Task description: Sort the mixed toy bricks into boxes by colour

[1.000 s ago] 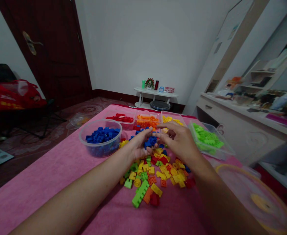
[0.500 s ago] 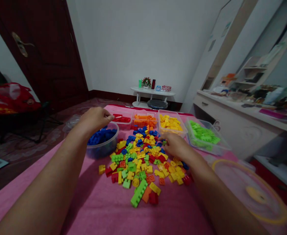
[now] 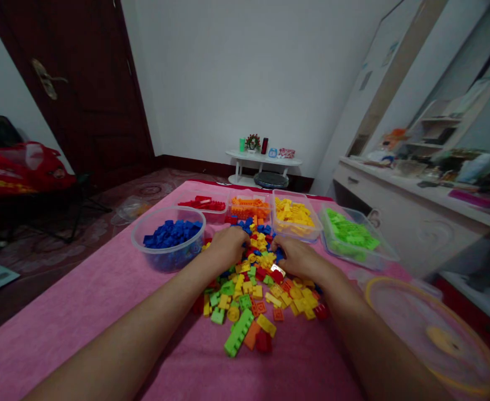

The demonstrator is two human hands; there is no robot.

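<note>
Clearly, in the head view, both bare hands are down at the far part of a loose heap of small multicoloured plastic building bricks [image 3: 247, 288], which lies around and between the fingers and spreads nearer the wearer. The left hand [image 3: 227, 246] has its fingers curled inward and downward; their tips are mostly hidden, so how far they are parted and whether they grip anything cannot be told. The right hand [image 3: 295, 255] faces it, its fingers bent among the bricks, with blue pieces right at the tips; whether it grips any cannot be told either. Yellow and red bricks fill the gap between the 2 sets of fingers.

Left of the left fingers, near them, stands a round clear plastic tub [image 3: 137, 239] of blue bricks. Beyond the fingers are 3 clear plastic boxes: the box of red bricks [image 3: 203, 203] farther to the left, the box of orange bricks [image 3: 250, 208] straight ahead, and the box of yellow bricks [image 3: 294, 213] just past the right fingers. A rectangular clear box of lime-green bricks [image 3: 353, 231] sits to their right. A long lime-green studded brick [image 3: 239, 332] lies nearer the wearer than either hand, on the pink cloth [image 3: 303, 356].
</note>
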